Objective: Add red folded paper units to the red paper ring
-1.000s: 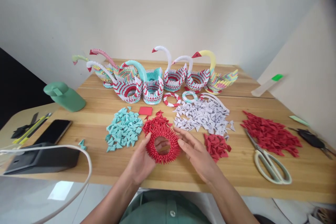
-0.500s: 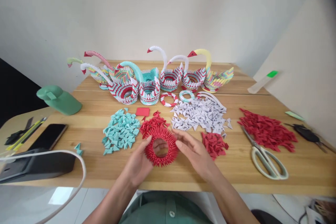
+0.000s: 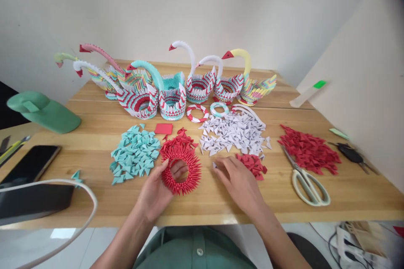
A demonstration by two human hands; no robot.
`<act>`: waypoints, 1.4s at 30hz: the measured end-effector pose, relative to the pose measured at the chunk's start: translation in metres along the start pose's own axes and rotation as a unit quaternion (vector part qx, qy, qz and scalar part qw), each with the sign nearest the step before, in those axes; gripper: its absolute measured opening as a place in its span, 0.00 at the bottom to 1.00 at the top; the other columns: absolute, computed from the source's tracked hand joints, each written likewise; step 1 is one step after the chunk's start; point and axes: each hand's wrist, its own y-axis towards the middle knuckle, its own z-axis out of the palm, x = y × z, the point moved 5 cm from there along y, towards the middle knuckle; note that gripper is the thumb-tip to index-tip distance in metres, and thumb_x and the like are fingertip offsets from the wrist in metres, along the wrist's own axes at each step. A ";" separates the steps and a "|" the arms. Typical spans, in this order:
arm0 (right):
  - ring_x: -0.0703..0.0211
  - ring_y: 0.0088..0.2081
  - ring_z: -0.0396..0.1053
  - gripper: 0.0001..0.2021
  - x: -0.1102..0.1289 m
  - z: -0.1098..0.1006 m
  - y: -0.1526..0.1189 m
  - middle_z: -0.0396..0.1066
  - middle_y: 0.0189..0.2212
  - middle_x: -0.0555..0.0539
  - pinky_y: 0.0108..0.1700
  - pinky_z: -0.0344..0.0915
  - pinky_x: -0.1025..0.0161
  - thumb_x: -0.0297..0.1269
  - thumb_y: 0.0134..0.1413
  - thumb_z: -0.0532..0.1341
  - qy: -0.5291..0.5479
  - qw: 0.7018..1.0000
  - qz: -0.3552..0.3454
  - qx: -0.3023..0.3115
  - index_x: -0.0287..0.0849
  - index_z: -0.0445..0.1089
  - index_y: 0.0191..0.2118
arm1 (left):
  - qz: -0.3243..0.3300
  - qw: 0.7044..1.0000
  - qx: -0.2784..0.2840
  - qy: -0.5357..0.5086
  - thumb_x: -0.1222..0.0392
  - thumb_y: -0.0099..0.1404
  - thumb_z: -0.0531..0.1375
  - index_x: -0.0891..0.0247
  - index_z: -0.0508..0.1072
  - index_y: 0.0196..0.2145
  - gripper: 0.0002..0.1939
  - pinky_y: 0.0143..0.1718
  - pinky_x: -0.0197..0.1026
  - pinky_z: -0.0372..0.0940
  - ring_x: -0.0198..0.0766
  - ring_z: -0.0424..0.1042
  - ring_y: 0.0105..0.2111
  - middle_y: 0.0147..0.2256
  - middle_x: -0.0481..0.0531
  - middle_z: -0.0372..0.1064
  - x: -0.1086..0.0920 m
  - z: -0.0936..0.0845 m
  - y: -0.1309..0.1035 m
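My left hand (image 3: 157,193) grips the left side of a spiky red paper ring (image 3: 193,171), its fingers showing behind the ring's hole. To the right, apart from the ring, my right hand (image 3: 238,180) pinches a small white paper piece (image 3: 215,165) at its fingertips. Behind the ring lies a small red pile (image 3: 179,141), with white triangles (image 3: 235,132) behind my right hand. Turquoise pieces (image 3: 135,153) spread on the left. Another small red heap (image 3: 253,164) is partly hidden by my right hand.
Several paper swans (image 3: 202,86) stand along the back of the wooden table (image 3: 94,201). Scissors (image 3: 311,187) and a large red pile (image 3: 311,149) lie on the right. A phone (image 3: 33,164), a black box (image 3: 38,201) with a white cable, and a green case (image 3: 47,113) are on the left.
My right hand has let go of the red ring and moved away to its right, now with a white piece at its fingertips. The view has shifted slightly.
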 end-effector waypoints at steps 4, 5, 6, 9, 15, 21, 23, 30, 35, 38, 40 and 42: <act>0.49 0.35 0.72 0.10 0.001 0.009 0.006 0.72 0.32 0.44 0.34 0.65 0.56 0.42 0.66 0.53 -0.019 0.999 -0.004 -0.026 0.46 0.68 0.35 | -0.005 1.000 0.004 -0.001 0.62 0.72 0.52 0.66 0.77 0.35 0.15 0.54 0.50 0.68 0.46 0.77 0.43 0.38 0.59 0.78 0.000 0.003 0.000; 0.50 0.35 0.71 0.11 0.001 0.011 0.006 0.71 0.32 0.44 0.34 0.65 0.57 0.41 0.67 0.53 -0.020 0.999 -0.008 -0.030 0.46 0.67 0.34 | -0.008 1.000 0.004 -0.001 0.61 0.72 0.51 0.67 0.77 0.35 0.16 0.53 0.50 0.68 0.46 0.77 0.43 0.38 0.60 0.78 0.000 0.004 0.000; 0.50 0.34 0.71 0.12 0.002 0.012 0.006 0.71 0.31 0.44 0.33 0.64 0.57 0.41 0.67 0.52 -0.020 0.999 -0.014 -0.036 0.46 0.66 0.32 | -0.009 1.000 0.006 0.000 0.60 0.72 0.51 0.67 0.78 0.35 0.17 0.53 0.50 0.68 0.47 0.77 0.43 0.39 0.61 0.78 0.000 0.005 0.000; 0.50 0.34 0.71 0.14 0.004 0.013 0.002 0.71 0.30 0.44 0.35 0.64 0.56 0.41 0.68 0.49 -0.012 0.998 -0.029 -0.054 0.46 0.65 0.31 | -0.010 1.000 0.015 0.000 0.57 0.73 0.52 0.68 0.78 0.35 0.18 0.51 0.49 0.68 0.47 0.77 0.43 0.40 0.62 0.78 0.001 0.008 0.000; 0.56 0.32 0.74 0.12 -0.004 0.012 -0.005 0.77 0.32 0.47 0.34 0.67 0.61 0.44 0.68 0.52 0.061 0.992 -0.005 -0.109 0.45 0.68 0.37 | -0.007 0.999 0.036 -0.019 0.54 0.74 0.52 0.69 0.77 0.38 0.18 0.48 0.43 0.68 0.43 0.77 0.41 0.38 0.60 0.77 0.002 0.015 -0.003; 0.49 0.42 0.75 0.11 0.000 0.011 -0.002 0.78 0.38 0.44 0.45 0.70 0.52 0.40 0.65 0.53 0.065 0.991 -0.060 -0.098 0.45 0.73 0.40 | -0.002 0.999 0.035 -0.009 0.55 0.75 0.51 0.69 0.77 0.40 0.18 0.47 0.42 0.68 0.42 0.76 0.40 0.38 0.58 0.77 0.004 0.012 -0.005; 0.48 0.46 0.74 0.12 0.005 0.005 -0.002 0.77 0.43 0.43 0.48 0.70 0.50 0.42 0.64 0.55 0.098 0.990 -0.051 -0.089 0.46 0.73 0.44 | -0.006 0.999 0.042 0.005 0.54 0.74 0.52 0.70 0.77 0.39 0.18 0.45 0.41 0.68 0.41 0.76 0.39 0.38 0.59 0.77 0.005 0.011 -0.004; 0.50 0.47 0.75 0.23 0.029 0.000 -0.002 0.74 0.53 0.43 0.48 0.74 0.54 0.49 0.61 0.58 0.234 0.970 0.064 -0.018 0.48 0.67 0.59 | 0.024 0.992 0.115 0.054 0.50 0.66 0.63 0.71 0.77 0.41 0.18 0.53 0.48 0.66 0.49 0.75 0.45 0.39 0.62 0.77 0.015 0.024 -0.004; 0.46 0.58 0.69 0.25 0.049 -0.001 0.008 0.70 0.58 0.42 0.57 0.69 0.47 0.45 0.60 0.57 0.188 0.981 0.029 -0.029 0.45 0.63 0.62 | 0.037 0.989 0.132 0.057 0.49 0.58 0.70 0.67 0.75 0.47 0.24 0.56 0.50 0.64 0.50 0.74 0.48 0.42 0.60 0.77 0.023 0.030 -0.009; 0.47 0.59 0.68 0.24 0.050 -0.002 0.011 0.70 0.58 0.42 0.58 0.69 0.48 0.41 0.61 0.55 0.157 0.986 0.033 -0.039 0.44 0.63 0.61 | 0.023 0.990 0.129 0.055 0.49 0.57 0.70 0.68 0.76 0.46 0.24 0.56 0.50 0.64 0.52 0.74 0.50 0.43 0.61 0.77 0.025 0.029 -0.011; 0.47 0.58 0.69 0.23 0.051 -0.003 0.010 0.70 0.58 0.41 0.57 0.69 0.49 0.40 0.61 0.55 0.147 0.987 0.033 -0.051 0.43 0.64 0.61 | 0.020 0.990 0.122 0.062 0.49 0.56 0.71 0.69 0.77 0.44 0.24 0.57 0.51 0.64 0.53 0.73 0.50 0.43 0.62 0.77 0.024 0.028 -0.011; 0.48 0.58 0.69 0.23 0.051 -0.003 0.010 0.71 0.57 0.41 0.57 0.69 0.49 0.39 0.61 0.55 0.144 0.987 0.029 -0.061 0.43 0.65 0.60 | 0.022 0.990 0.115 0.072 0.49 0.55 0.71 0.70 0.77 0.42 0.23 0.57 0.52 0.63 0.53 0.73 0.50 0.42 0.62 0.77 0.024 0.027 -0.011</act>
